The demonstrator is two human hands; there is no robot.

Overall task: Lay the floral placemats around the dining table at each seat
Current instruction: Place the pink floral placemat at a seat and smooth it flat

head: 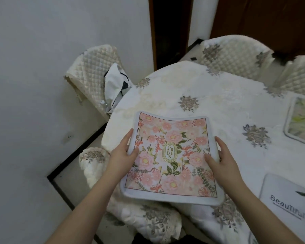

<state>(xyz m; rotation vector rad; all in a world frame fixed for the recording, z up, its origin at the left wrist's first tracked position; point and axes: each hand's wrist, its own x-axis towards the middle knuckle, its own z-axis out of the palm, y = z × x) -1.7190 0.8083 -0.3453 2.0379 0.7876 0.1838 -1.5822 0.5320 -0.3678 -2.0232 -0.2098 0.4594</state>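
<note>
A pink floral placemat [171, 155] with a "GARDEN" oval in its middle is held over the near left edge of the round dining table [209, 95]. My left hand [121, 154] grips its left edge, thumb on top. My right hand [220, 155] grips its right edge the same way. The mat's near edge hangs past the table rim. A green floral placemat [301, 120] lies at the right side of the table. A white mat printed "Beautiful" [287, 196] lies at the near right.
A white quilted cloth with grey flowers covers the table. Padded chairs stand at the far left [93, 74], far middle [236, 55], far right [301, 76] and near left [130, 199]. A black and white cloth [116, 85] lies on the far left chair. A wall runs along the left.
</note>
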